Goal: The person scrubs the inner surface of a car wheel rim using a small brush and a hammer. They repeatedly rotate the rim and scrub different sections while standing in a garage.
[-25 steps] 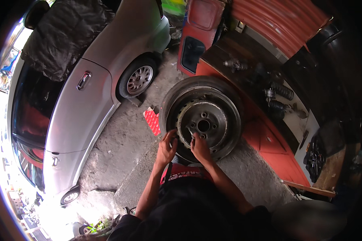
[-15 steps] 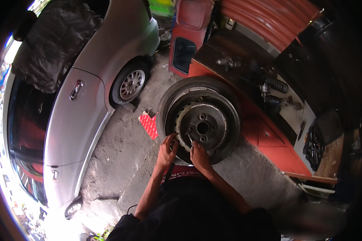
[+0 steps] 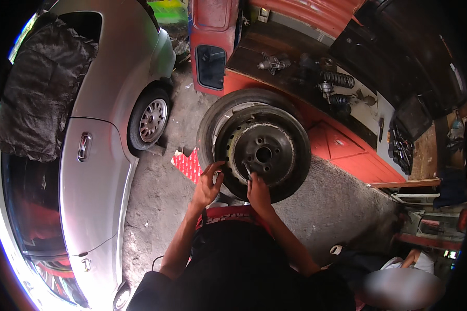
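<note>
- Now the wheel (image 3: 262,150) stands upright on the concrete floor (image 3: 342,202), close in front of the person, leaning back against the red bench (image 3: 342,150).
- Left hand (image 3: 208,185) is on the wheel's lower left edge, fingers curled round the tyre; before, it sat nearer the rim's inner ring.
- Right hand (image 3: 258,191) presses on the lower part of the steel rim, just under the hub, pinching a small pale thing too small to tell; it has kept that place across the earlier frames.
- Both hands sit a little further apart than before.
- Since the earlier frames the view has closed in and swung: the wheel fills more of the middle, and the silver car (image 3: 104,124) takes up more of the left side.
- Red patterned card (image 3: 191,165) lies on the floor, touching the tyre's left side, as before.
- Springs and metal parts (image 3: 332,83) lie on the bench top behind the wheel.
- Another person (image 3: 399,280) crouches at lower right.
</note>
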A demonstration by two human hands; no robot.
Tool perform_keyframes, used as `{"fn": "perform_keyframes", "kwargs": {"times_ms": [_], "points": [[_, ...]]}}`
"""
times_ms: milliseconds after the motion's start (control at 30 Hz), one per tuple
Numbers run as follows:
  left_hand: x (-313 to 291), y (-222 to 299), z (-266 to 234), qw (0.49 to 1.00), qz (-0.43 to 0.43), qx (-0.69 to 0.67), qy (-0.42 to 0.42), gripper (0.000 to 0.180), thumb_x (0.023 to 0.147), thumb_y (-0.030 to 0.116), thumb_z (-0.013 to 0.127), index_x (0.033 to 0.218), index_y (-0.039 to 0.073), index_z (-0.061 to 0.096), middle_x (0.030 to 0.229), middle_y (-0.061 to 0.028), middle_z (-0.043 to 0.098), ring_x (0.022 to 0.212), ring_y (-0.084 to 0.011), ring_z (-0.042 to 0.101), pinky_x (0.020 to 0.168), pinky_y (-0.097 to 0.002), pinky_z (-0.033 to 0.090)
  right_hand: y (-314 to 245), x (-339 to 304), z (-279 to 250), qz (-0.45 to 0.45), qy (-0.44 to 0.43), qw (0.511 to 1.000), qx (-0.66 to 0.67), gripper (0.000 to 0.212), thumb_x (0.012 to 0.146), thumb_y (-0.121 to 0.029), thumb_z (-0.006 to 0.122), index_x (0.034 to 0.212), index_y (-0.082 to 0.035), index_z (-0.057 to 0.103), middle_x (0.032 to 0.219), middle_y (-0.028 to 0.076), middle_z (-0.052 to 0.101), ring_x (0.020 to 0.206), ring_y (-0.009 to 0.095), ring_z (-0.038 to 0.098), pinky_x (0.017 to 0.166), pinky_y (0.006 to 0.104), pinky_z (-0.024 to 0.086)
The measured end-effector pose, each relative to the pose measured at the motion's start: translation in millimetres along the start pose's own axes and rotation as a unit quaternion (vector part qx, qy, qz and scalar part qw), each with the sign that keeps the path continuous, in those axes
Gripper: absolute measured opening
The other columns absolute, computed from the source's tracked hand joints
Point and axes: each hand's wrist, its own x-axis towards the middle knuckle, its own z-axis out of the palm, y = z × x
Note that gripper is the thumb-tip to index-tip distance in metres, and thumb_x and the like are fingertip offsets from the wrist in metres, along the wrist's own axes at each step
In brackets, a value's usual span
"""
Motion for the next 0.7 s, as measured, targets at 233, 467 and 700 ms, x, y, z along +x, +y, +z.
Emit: {"fn": "perform_keyframes", "kwargs": {"times_ms": [233,467,700], "points": [[-5,-9,-3,0.999,-0.006,0.003,-0.052,0.039,0.094,0.007,0.06,0.132,0.001,0.055,0.124,-0.0191,0.062,0.109,-0.0296,0.065,0.092,-0.039,0.052,-11,34,14,0.01,0.051,0.999,0.002,0.019,0.093,-0.004,0.057,0.11,0.001,0.049,0.09,0.028,0.063,0.084,0.049,0.063,0.07,0.0532,0.05],[-7,-6,-6,0.999,-0.015,0.011,-0.032,0.039,0.094,0.007,0.057,0.132,0.001,0.056,0.125,-0.0187,0.062,0.108,-0.0295,0.066,0.092,-0.0395,0.052,-9,26,0,0.007,-0.004,1.0,-0.007,0.015,0.093,-0.003,0.056,0.106,0.001,0.05,0.087,0.027,0.064,0.085,0.048,0.063,0.071,0.0532,0.05],[-15,13,7,0.998,-0.041,0.013,0.044,0.037,0.093,0.008,0.056,0.13,0.002,0.057,0.118,-0.0214,0.063,0.105,-0.0326,0.066,0.093,-0.0414,0.05,14,43,-13,-0.073,-0.014,0.997,-0.027,0.017,0.097,-0.009,0.052,0.112,0.0,0.049,0.089,0.027,0.063,0.079,0.047,0.066,0.066,0.0535,0.054]]}}
